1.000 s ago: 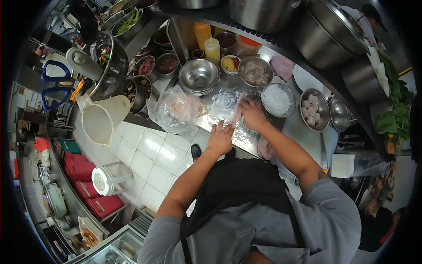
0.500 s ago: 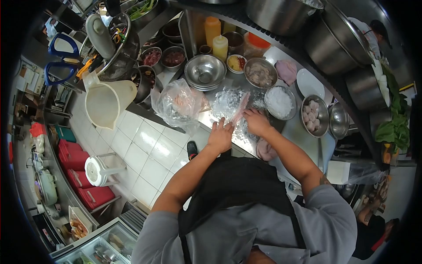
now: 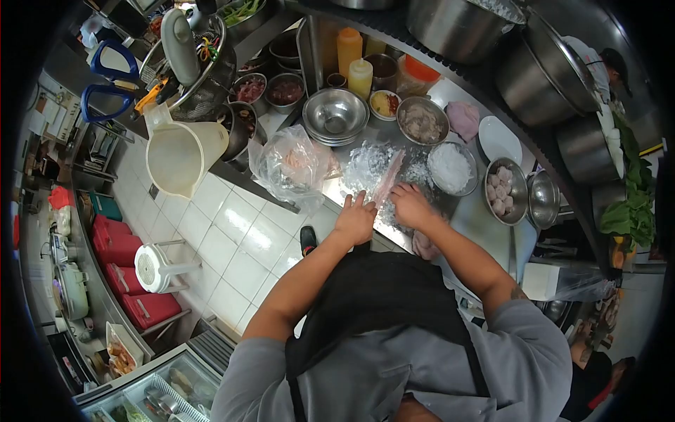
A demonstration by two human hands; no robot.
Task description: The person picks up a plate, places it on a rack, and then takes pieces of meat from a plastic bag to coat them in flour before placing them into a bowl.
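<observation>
One pale pink strip [image 3: 390,174], raw meat by the look of it, lies on the powdery part of the table [image 3: 380,131], pointing away from the person. Left hand [image 3: 356,219] is at its near end, right hand [image 3: 413,206] close on the other side, fingers bent; can't tell if either is actually gripping. One hand per side probably steadies it, and the loose white powder [image 3: 367,167] probably stops sticking. A powder bowl [image 3: 476,173] sits just past the right hand, for easy reach I'd guess. Near that, one bowl [image 3: 519,191] has pale balls [image 3: 500,190], another [image 3: 446,126] greyish pieces [image 3: 420,122]. Metal bowls [image 3: 335,114] are nested, likely saving room. Left: clear plastic bag [image 3: 290,169], something pinkish inside.
</observation>
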